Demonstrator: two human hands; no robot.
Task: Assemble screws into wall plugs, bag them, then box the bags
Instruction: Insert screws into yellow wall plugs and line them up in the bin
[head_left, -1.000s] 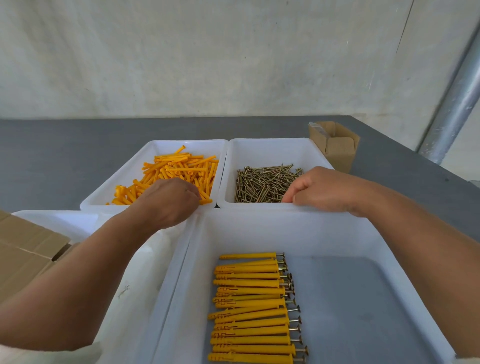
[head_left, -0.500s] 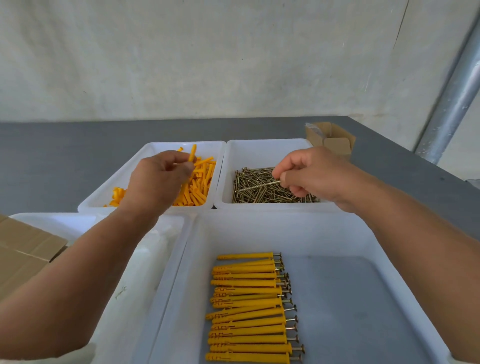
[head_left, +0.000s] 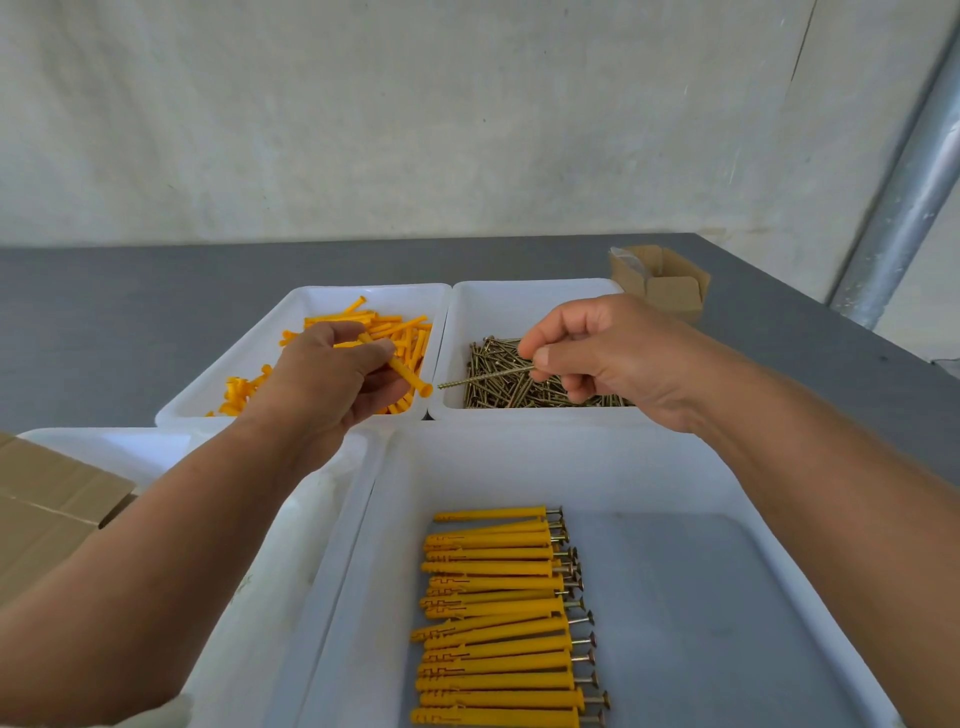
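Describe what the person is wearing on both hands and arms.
There are no gloves on the left hand or the right hand, and no rings, watch or bracelet show. Both forearms are bare, with no sleeve covering them in view.

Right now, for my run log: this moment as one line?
left hand: pinches orange plastic wall plug | right hand: pinches brass-coloured metal screw | screw tip: near plug mouth, not inserted
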